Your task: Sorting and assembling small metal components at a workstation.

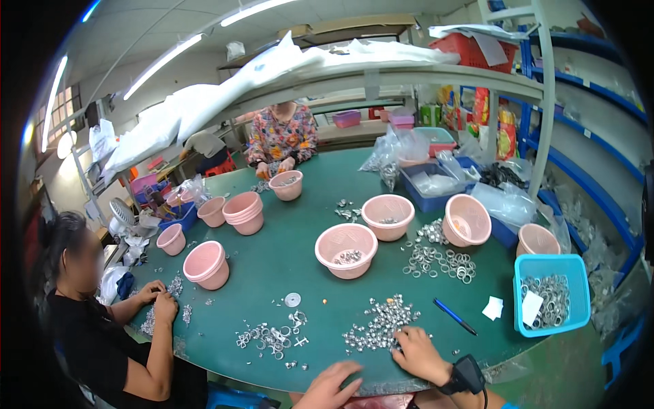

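My left hand (332,387) is at the near table edge, its fingers stretched out and slightly apart, holding nothing. At the near side of a heap of small shiny metal pieces (381,322) rests my right hand (424,360). Its fingers bend down onto the pieces, with the thumb apart from them, and no held piece shows. A black device (470,373) with a cable is strapped to my right wrist. Left of the heap lie scattered metal rings (272,339) and a clear round disc (292,300). A blue pen (455,317) lies to the right of the heap.
Pink bowls (346,251) stand about the green table (286,225). More rings (439,262) lie near the right-hand bowls. A turquoise basket (552,328) of rings is at the right edge. One co-worker (102,320) sits at left, another (283,136) across. A shelf (381,78) spans overhead.
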A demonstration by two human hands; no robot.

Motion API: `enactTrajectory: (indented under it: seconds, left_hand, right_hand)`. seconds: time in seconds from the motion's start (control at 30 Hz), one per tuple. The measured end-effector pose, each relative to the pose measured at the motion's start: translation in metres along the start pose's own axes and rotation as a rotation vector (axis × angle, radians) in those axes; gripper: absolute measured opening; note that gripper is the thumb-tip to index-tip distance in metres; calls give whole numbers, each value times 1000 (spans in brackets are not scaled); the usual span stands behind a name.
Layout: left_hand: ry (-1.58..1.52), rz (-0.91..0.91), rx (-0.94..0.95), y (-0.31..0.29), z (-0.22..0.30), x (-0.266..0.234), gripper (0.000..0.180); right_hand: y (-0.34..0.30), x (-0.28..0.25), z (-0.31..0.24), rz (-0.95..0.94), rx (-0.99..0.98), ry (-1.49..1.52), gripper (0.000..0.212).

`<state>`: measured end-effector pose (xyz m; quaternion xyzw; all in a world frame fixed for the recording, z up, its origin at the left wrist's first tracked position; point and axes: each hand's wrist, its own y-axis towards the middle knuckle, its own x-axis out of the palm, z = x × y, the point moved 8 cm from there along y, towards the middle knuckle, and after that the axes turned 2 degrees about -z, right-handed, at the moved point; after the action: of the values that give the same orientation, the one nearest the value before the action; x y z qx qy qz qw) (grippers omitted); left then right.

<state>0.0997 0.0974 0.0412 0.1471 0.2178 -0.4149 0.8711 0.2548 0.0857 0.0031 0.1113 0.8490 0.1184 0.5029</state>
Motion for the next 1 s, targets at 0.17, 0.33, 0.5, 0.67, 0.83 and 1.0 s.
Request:
enactTrajectory:
  seconds: [0.17,0.33,0.5,0.67,0.83,1.0]
  left_hand:
    - [1043,281,-154,38,-21,-1,32]
    - [570,405,6,45,-35,21,25]
    - [262,216,-44,48,-41,16,29]
    - [162,257,-30,47,-51,11,29]
    - [52,260,-139,39,-52,15,28]
    - [443,309,11,38,-30,29,23]
  right_hand:
    - [-12,-32,0,114,172,-43,32]
    - [-17,-23,5,59,280,144,29]
    - [-7,-20,-2,60,234,244,26]
    - [-10,-20,8,70,256,195,30]
    - [-24,-11,22,62,374,218,31]
    - [-31,-25,23,249,466,487,21]
